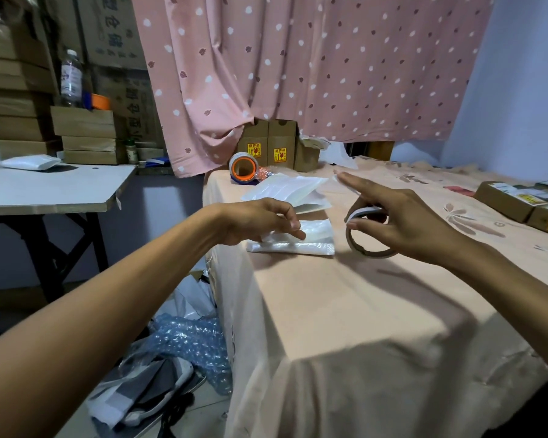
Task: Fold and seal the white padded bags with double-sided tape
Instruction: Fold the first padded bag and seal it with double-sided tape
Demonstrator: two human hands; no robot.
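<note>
One padded bag (314,240), pinched by left hand (260,221), lies beside right hand (402,218) gripping tape roll (366,249).

Tape roll (363,213) half behind the right hand (402,216); cartons (513,200) partly beyond right edge.

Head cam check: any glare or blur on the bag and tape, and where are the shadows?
Head view: white bag at the left hand glares, its creases washed out; tape roll in the right hand is slightly soft; arm shadows cross the tablecloth nearer the camera; frame edges bend.
</note>
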